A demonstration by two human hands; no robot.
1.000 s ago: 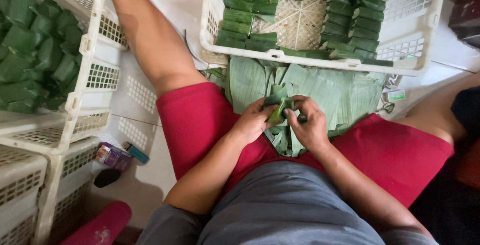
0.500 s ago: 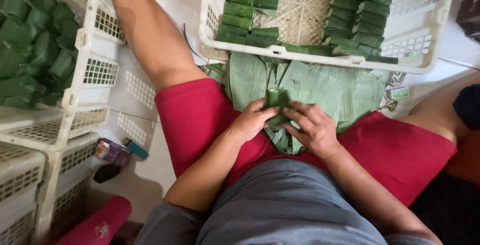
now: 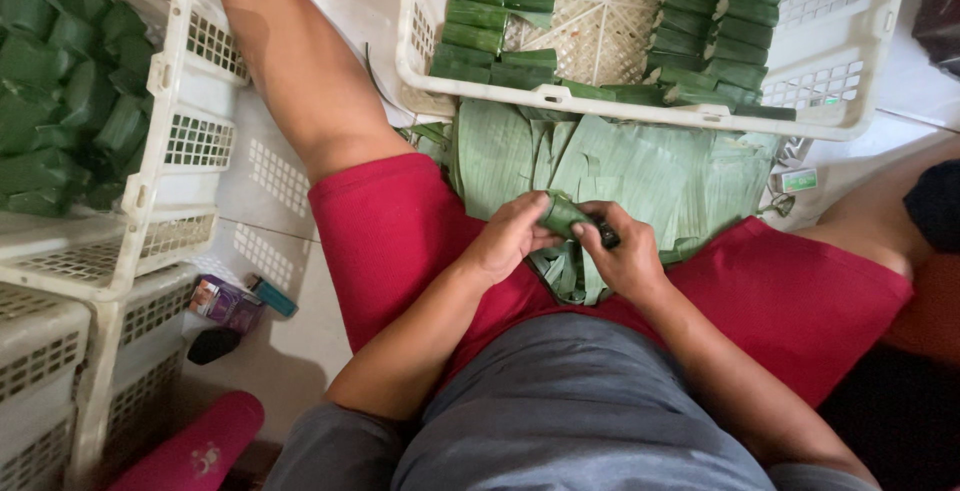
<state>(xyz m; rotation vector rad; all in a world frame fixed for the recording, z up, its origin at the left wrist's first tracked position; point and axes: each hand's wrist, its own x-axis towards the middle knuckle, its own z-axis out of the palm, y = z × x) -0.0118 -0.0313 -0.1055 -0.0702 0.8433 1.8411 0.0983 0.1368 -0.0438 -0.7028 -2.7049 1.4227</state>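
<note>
A small green leaf-wrapped parcel (image 3: pixel 562 214) is held between both my hands above my lap. My left hand (image 3: pixel 508 239) grips its left end. My right hand (image 3: pixel 622 251) pinches its right end, and a small dark object shows at those fingertips. Under the hands lies a pile of flat banana leaves (image 3: pixel 640 171) spread over my red shorts (image 3: pixel 400 241). Just beyond the leaves stands a white plastic crate (image 3: pixel 840 81) with rows of finished green parcels (image 3: pixel 495 26) along its sides.
A second white crate (image 3: pixel 190 141) full of green parcels stands at the left, stacked on other white crates (image 3: pixel 60 351). A small box and a lighter (image 3: pixel 245 301) lie on the floor beside my left leg. A pink object (image 3: pixel 190 446) lies at the bottom left.
The view has shifted slightly. My hands stay together on the parcel, turning and folding it; the parcel now sticks out more plainly between them.
</note>
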